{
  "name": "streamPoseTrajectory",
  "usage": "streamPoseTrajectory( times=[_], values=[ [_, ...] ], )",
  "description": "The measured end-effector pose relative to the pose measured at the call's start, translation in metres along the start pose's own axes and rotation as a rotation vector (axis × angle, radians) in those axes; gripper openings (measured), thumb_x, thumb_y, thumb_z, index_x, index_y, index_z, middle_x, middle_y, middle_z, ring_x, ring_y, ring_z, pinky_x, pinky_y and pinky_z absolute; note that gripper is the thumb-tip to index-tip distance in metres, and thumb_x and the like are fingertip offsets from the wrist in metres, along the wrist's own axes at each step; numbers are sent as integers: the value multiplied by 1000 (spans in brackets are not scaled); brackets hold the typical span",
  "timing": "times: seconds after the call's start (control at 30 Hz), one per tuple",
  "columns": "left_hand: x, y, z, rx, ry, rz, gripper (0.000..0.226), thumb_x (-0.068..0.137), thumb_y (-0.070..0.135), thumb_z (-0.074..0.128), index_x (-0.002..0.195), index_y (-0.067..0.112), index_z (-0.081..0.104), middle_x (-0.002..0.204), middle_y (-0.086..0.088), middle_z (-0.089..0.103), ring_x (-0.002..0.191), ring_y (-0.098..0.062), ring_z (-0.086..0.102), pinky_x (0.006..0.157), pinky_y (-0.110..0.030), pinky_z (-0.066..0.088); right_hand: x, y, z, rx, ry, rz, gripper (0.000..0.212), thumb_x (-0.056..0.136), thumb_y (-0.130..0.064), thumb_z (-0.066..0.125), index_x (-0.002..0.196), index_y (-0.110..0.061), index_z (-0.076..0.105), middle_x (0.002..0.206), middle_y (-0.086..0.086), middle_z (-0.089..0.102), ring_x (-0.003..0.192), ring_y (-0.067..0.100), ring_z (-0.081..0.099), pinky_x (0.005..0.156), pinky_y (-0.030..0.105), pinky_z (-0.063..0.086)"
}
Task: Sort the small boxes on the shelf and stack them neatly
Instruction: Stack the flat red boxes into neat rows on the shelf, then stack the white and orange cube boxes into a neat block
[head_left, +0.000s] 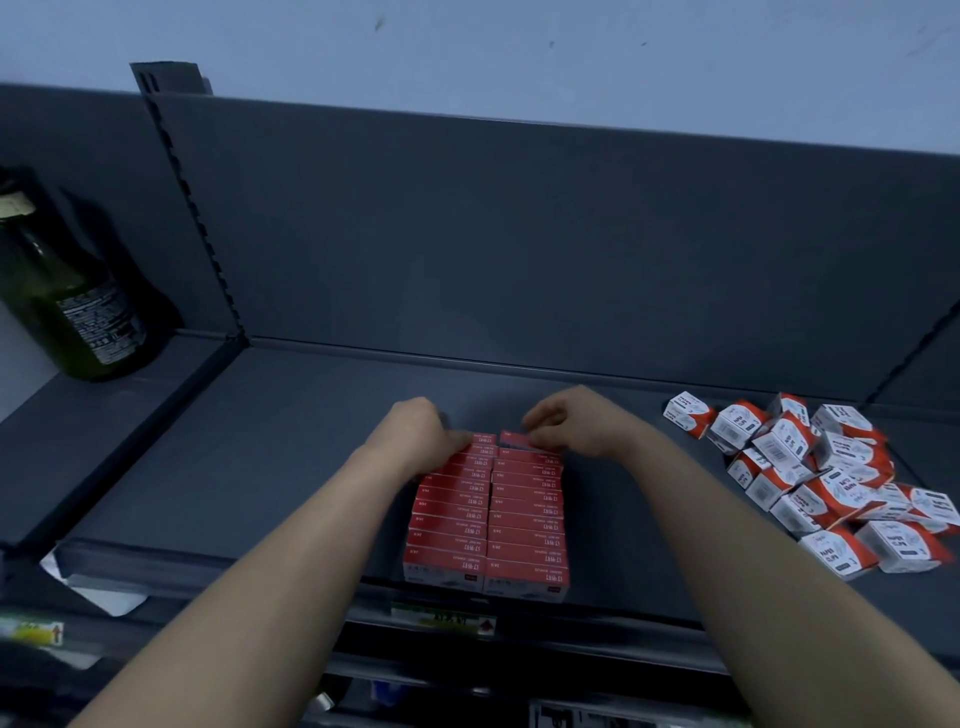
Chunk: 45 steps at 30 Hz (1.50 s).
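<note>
The person stands close up to a dark grey shelf (260, 467), both bare forearms stretched out over it. Right at the front edge, about the middle, the red boxes (524, 525) are packed on edge in two tight rows side by side, running from the shelf lip back toward the hands, printed faces up and all turned the same way.

The left hand (415, 431) sits at the far end of the left row, seen from the back, its fingers (460, 441) curled down and touching the last box there. Whether they actually pinch it I cannot tell, as the hand covers the tips.

The right hand (566, 426) is at the far end of the right row, with thumb and fingertips drawn together on one red box (515, 440), which stands a little tilted and slightly proud of its neighbours.

Off to the right, well apart from the rows, lie the white-and-orange boxes (831, 483) in a loose jumble, tipped every which way and partly heaped on one another (one lies a bit apart at the far left of the heap).

The dark back panel (519, 234) rises behind, with a slotted upright (193, 208) at its left. Beyond that, on the next shelf bay, stands a green bottle (62, 291) with a dark label. A price label (441, 618) is fixed on the front lip below the red rows, and a slip of paper (98, 590) pokes out under the left end.
</note>
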<state>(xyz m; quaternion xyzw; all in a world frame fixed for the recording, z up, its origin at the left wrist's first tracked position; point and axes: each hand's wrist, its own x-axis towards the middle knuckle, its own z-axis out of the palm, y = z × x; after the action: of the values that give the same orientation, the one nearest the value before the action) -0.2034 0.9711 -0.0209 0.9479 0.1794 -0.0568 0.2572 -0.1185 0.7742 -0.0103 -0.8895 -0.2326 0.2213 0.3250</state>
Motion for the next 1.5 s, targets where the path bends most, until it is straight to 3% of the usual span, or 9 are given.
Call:
streamPoseTrajectory(
  times=[0.23,0.37,0.53,0.67,0.83,1.13,1.27,1.4,1.5],
  values=[
    [-5,1,2,4,27,4,34,86,47,60,89,15,71,86,-1,67,75,-18,62,62,-24,44,-5,0,6,-33,-33,3,18,88,-8,61,88,-23,72,82,-9,69,72,3,61,77,24,47],
    [-9,0,6,-47,45,20,35,89,43,58,98,11,69,100,-2,68,88,-21,63,70,-25,47,-12,2,16,16,56,58,21,94,-17,53,109,-17,68,108,-4,67,97,10,61,91,25,46],
    [-26,-6,13,-160,121,38,23,96,29,46,102,8,52,96,-3,56,85,-22,53,70,-28,41,-41,3,37,237,234,110,45,101,-25,37,137,1,40,144,11,43,132,24,40,106,32,30],
    [-41,-9,29,-247,83,111,16,98,21,40,103,7,47,97,-6,60,79,-17,56,60,-27,39,-55,3,68,439,245,108,43,98,-40,36,138,-25,34,133,-8,33,131,11,28,109,29,19],
    [-50,-8,34,-289,111,171,12,98,15,37,105,8,45,99,-2,54,75,-8,49,57,-20,32,-64,-7,80,491,273,124,62,101,-36,33,152,-17,2,159,-6,10,145,11,13,119,31,11],
    [-66,-23,39,-345,59,280,24,101,17,33,123,14,43,117,-3,54,100,-16,53,81,-25,37,-84,-9,101,516,410,39,24,101,-26,34,123,-32,44,126,-9,54,114,11,53,98,28,38],
    [-65,-25,39,-314,55,307,22,101,17,33,120,13,43,116,-2,52,101,-15,50,83,-26,37,-88,-16,98,496,405,16,23,102,-25,33,118,-38,43,122,-11,54,108,5,52,100,27,38],
    [-60,-30,29,-141,147,320,15,99,22,37,106,14,48,105,-4,54,95,-20,51,79,-31,40,-101,-20,86,225,458,-31,35,103,-16,33,135,-6,43,115,-7,46,106,3,43,82,1,24],
    [-60,-21,23,171,348,399,20,96,27,40,100,13,55,99,-3,57,89,-22,53,74,-32,39,-104,-11,76,-32,522,-28,28,100,-16,38,123,-7,52,121,4,57,114,21,51,84,15,32]
  ],
)
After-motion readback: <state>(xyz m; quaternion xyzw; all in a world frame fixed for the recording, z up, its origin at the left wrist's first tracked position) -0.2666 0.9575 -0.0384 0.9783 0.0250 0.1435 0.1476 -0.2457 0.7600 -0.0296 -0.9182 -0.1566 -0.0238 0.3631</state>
